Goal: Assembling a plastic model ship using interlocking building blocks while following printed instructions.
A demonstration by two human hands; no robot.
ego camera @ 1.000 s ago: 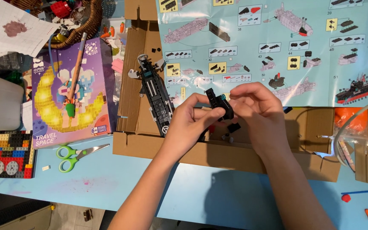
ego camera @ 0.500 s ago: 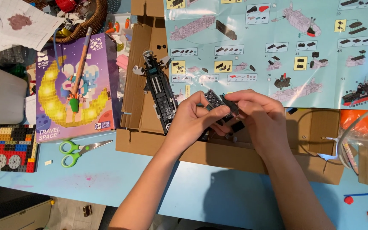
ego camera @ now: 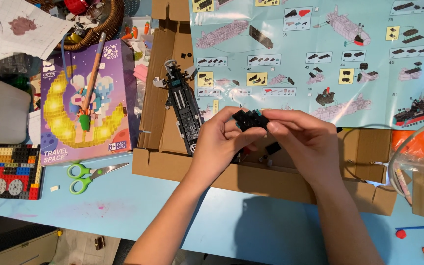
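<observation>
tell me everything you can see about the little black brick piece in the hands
The black brick assembly is a small cluster of dark, plastic-looking building bricks with a hint of teal at its left edge. It is held level above the open cardboard box, just below the instruction sheet. The left hand pinches its left end and the right hand its right end; fingers hide its underside.

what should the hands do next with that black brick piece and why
Probably press the black brick assembly together between both thumbs. The left hand and right hand pinch it from either side above the cardboard tray, away from the long dark ship hull, so it looks unfinished.
</observation>
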